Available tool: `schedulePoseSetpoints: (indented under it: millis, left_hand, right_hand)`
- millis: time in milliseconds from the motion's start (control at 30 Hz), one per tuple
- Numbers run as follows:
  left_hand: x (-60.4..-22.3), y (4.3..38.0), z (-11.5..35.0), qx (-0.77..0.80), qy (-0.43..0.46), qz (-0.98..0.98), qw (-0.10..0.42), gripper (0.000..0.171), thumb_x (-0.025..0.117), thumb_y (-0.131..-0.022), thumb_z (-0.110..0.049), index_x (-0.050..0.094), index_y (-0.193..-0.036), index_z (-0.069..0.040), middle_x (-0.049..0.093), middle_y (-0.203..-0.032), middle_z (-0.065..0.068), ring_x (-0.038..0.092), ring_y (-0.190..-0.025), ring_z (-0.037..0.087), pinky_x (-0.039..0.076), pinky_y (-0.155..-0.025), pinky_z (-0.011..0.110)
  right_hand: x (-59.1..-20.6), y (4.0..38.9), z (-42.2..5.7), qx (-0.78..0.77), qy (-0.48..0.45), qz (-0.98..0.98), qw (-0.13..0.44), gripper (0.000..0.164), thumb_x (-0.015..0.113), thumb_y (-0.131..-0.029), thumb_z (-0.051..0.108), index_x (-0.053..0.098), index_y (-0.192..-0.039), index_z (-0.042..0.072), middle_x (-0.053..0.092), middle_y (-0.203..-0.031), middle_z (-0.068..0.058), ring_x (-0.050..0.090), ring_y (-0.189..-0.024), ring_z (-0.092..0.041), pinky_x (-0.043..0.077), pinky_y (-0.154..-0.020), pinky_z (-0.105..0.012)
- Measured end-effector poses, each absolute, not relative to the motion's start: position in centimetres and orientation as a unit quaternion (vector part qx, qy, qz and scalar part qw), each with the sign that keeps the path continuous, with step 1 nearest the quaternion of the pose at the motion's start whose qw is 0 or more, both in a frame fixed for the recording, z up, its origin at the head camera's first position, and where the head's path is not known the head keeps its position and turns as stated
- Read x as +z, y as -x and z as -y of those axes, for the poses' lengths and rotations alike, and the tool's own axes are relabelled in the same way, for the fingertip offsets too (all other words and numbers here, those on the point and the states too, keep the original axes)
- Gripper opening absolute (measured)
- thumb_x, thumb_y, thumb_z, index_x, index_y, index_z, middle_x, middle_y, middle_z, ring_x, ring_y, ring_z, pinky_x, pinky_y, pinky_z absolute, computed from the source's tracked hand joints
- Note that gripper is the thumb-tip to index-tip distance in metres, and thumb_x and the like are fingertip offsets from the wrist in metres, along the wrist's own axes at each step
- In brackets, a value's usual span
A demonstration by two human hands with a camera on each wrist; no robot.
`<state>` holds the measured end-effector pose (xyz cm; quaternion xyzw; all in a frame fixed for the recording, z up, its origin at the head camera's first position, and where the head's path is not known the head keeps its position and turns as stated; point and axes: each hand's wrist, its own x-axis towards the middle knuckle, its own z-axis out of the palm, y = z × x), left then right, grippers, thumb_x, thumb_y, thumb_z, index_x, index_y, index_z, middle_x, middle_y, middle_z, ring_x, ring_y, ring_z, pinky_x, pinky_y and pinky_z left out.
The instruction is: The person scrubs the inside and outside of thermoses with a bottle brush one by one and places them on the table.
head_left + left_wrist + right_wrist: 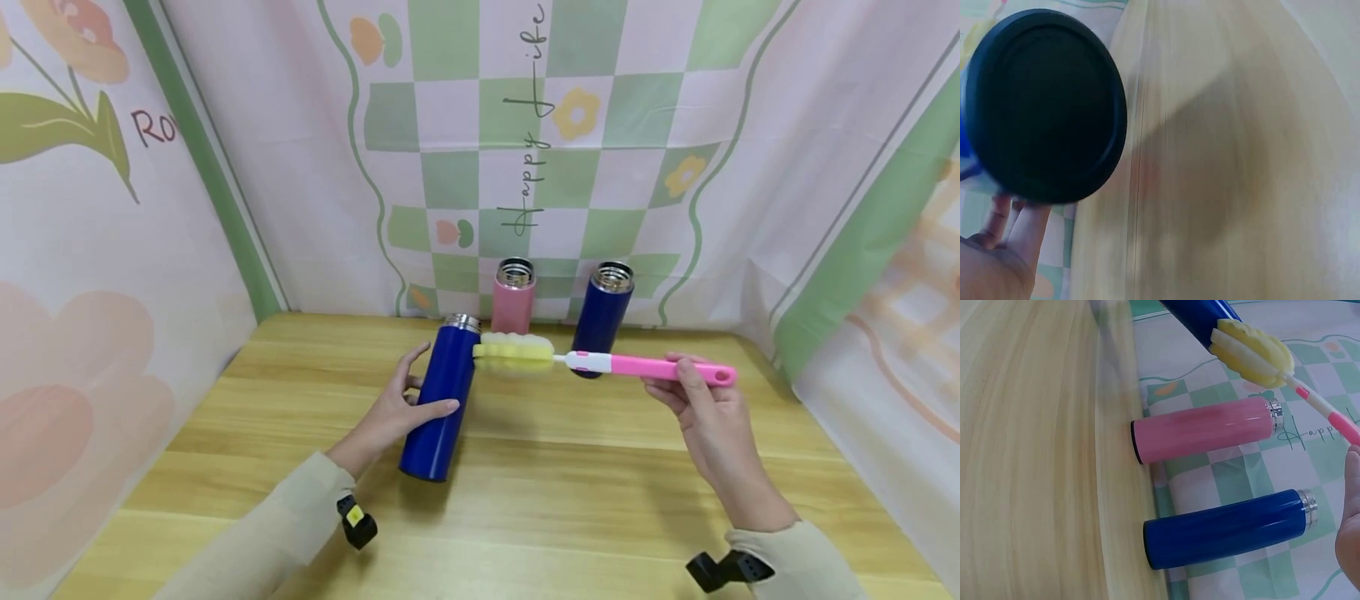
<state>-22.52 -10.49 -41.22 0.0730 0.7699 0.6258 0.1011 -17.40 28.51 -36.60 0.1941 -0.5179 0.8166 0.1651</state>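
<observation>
Bottle (441,417), blue and uncapped, tilts above the table (570,487), nearer its left edge, gripped by our left hand (390,421). Our right hand (716,429) pinches the brush (600,362), sponge (516,352) against the bottle's side. We judge scrubbing begun outside; of the inside, we cannot tell. By the far edge a pink bottle (513,310) and navy bottle (600,321) stand, perhaps left to do.

Support: I view a table (525,517), light wood-grain surface | Near far edge: I log one pink bottle (512,310), open-topped, upright | Right of it, apart: dark blue bottle (602,312), likewise
</observation>
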Motion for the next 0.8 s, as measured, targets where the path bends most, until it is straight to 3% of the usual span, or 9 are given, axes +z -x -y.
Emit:
schedulePoseSetpoints:
  millis: [300,467,800]
  left_hand:
    - [-41.24,22.58,10.42,0.625,-0.077,-0.772,0.088,0.094,0.087,-0.076,-0.046,0.032,-0.152,-0.048,0.058,-0.121,0.014,0.067,-0.096,0.029,0.055,-0.081,0.047]
    - [-41.08,22.6,10.35,0.636,-0.078,-0.762,0.092,0.094,0.085,-0.078,-0.046,0.031,-0.154,-0.044,0.063,-0.119,0.013,0.067,-0.098,0.028,0.056,-0.079,0.047]
    - [-40.85,22.61,10.55,0.668,-0.059,-0.736,0.089,0.085,0.083,-0.082,-0.042,0.032,-0.15,-0.05,0.064,-0.124,0.017,0.067,-0.103,0.033,0.057,-0.079,0.05]
  right_hand:
    - [-36.47,17.45,-28.76,0.822,-0.199,0.505,0.173,0.026,0.043,-0.105,0.001,0.061,-0.119,-0.012,0.07,-0.106,-0.017,0.071,-0.093,-0.022,0.054,-0.086,-0.031]
    - [-36.49,17.51,-28.81,0.829,-0.204,0.494,0.165,0.027,0.042,-0.105,0.001,0.061,-0.119,-0.013,0.069,-0.106,-0.018,0.071,-0.093,-0.023,0.054,-0.086,-0.031]
    - [-36.81,17.43,-28.62,0.818,-0.188,0.527,0.132,0.027,0.043,-0.106,0.004,0.064,-0.119,-0.009,0.07,-0.105,-0.016,0.072,-0.094,-0.023,0.054,-0.086,-0.032]
